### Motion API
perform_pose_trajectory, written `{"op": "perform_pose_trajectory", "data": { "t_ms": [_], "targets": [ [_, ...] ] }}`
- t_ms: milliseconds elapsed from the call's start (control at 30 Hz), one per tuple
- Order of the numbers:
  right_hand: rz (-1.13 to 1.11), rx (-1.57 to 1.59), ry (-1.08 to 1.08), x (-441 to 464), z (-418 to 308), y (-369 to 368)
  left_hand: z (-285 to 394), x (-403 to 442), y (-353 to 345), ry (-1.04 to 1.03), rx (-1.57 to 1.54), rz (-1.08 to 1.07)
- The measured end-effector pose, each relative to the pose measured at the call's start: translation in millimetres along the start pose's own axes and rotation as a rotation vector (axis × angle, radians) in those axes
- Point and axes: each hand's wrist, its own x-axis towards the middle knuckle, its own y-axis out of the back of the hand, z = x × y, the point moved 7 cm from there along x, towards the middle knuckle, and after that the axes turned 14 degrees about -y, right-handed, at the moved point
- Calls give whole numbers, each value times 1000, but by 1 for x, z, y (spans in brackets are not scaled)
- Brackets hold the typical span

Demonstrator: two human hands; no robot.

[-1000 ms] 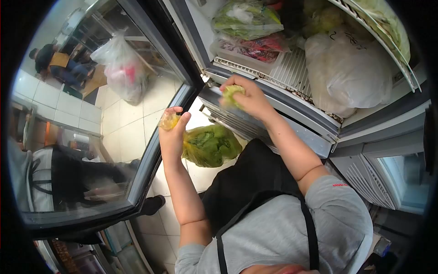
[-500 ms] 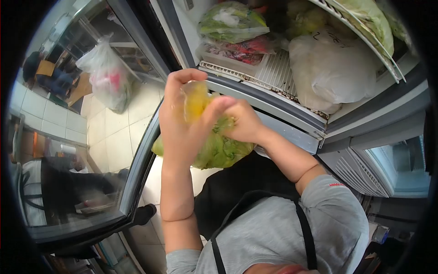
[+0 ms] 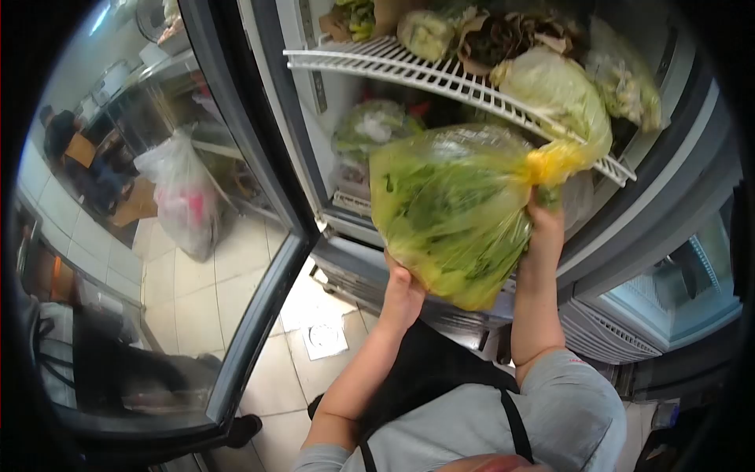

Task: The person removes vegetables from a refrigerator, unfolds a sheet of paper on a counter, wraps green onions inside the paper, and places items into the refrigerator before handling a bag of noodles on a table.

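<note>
A yellow-tinted plastic bag of leafy greens (image 3: pixel 452 212) hangs tilted before the open fridge, its gathered yellow neck pointing right. My right hand (image 3: pixel 546 220) is closed round the bag just below that neck. At the bag's lower left corner, my left hand (image 3: pixel 403 293) grips the plastic with the thumb in front; its other fingers are mostly hidden behind the bag. The bag covers much of the lower fridge compartment and overlaps the front of the wire shelf (image 3: pixel 440 82).
A cabbage (image 3: pixel 550 86) and other vegetables rest on the upper shelf. Below, another bag of greens (image 3: pixel 376 126) lies at left. The glass fridge door (image 3: pixel 267 291) stands open on my left, and through it a clear bag (image 3: pixel 185 193) shows on the tiled floor.
The bag of greens has risen from low by my body to the fridge opening. My hands have moved apart, the right to its neck and the left to its lower corner. More shelf shows.
</note>
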Motion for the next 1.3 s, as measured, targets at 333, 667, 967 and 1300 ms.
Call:
{"op": "perform_pose_trajectory", "data": {
  "t_ms": [333,667,967,1300],
  "targets": [
    [-964,-646,116,-36,-14,-96,72,-15,22,-113,-102,484],
    [-1049,-644,-345,-62,-43,-122,172,-19,-27,0,256,567],
    [-641,-217,-627,-66,-106,-108,262,40,-131,-66,465,467],
    [-286,170,-582,-32,-187,-54,267,245,-158,24,1201,197]
  ]
}}
